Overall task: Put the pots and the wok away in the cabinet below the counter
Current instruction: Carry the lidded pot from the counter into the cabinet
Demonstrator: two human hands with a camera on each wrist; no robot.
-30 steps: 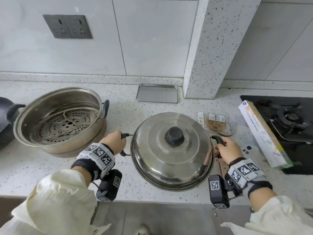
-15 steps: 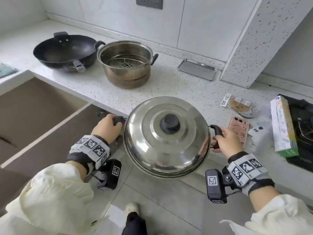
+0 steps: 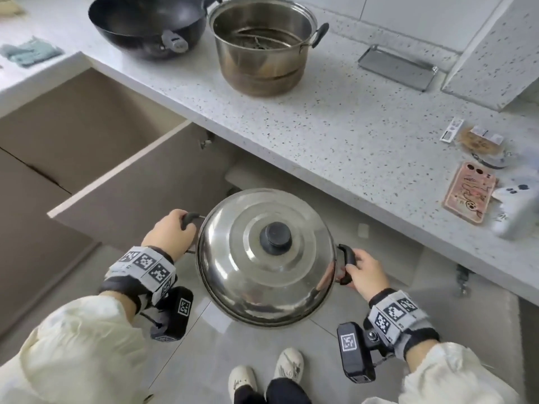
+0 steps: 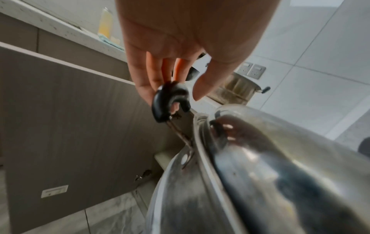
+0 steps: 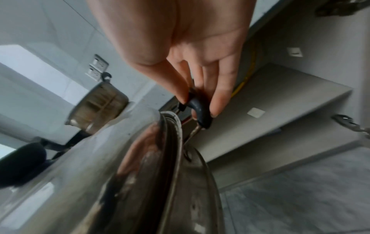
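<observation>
I hold a lidded steel pot (image 3: 264, 263) in the air below the counter edge, in front of the open cabinet (image 3: 262, 176). My left hand (image 3: 172, 231) grips its black left handle (image 4: 168, 101). My right hand (image 3: 364, 271) grips the black right handle (image 5: 198, 109). The lid with its black knob (image 3: 275, 237) sits on the pot. On the counter stand a black wok (image 3: 145, 21) at the far left and an open steel pot (image 3: 262, 45) with a steamer insert beside it.
The open cabinet door (image 3: 122, 193) juts out to my left. The speckled counter (image 3: 335, 126) carries a metal tray (image 3: 396, 68), a phone (image 3: 469, 193), a packet (image 3: 478, 141) and a cloth (image 3: 29, 52). A shelf (image 5: 260, 110) shows inside the cabinet. My feet (image 3: 262, 374) stand on grey floor tiles.
The lidded pot has come off the counter and gone down in front of the open cabinet, both hands still on its handles. My view has tilted down to the floor.
</observation>
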